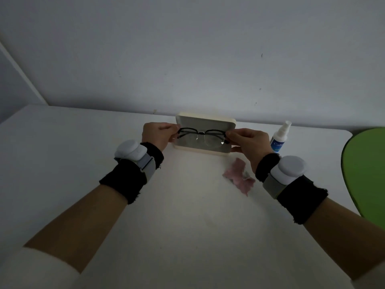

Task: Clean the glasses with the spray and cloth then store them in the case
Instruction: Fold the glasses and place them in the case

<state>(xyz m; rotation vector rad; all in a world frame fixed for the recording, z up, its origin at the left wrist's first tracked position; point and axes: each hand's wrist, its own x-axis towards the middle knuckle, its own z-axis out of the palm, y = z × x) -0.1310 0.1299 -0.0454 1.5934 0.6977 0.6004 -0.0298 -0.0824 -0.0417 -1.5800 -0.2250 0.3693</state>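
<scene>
Black half-rim glasses (201, 136) are held level in the air just in front of the open cream case (205, 121), which stands at the table's back edge with its lid up. My left hand (156, 135) pinches the frame's left end and my right hand (248, 142) pinches its right end. A white spray bottle (280, 137) with a blue label stands right of the case. The crumpled pink cloth (239, 177) lies on the table below my right hand.
The white table (187, 215) runs to a grey wall (187, 59) behind the case. A green rounded object (366, 172) sits at the right edge. Both wrists wear black bands with white devices.
</scene>
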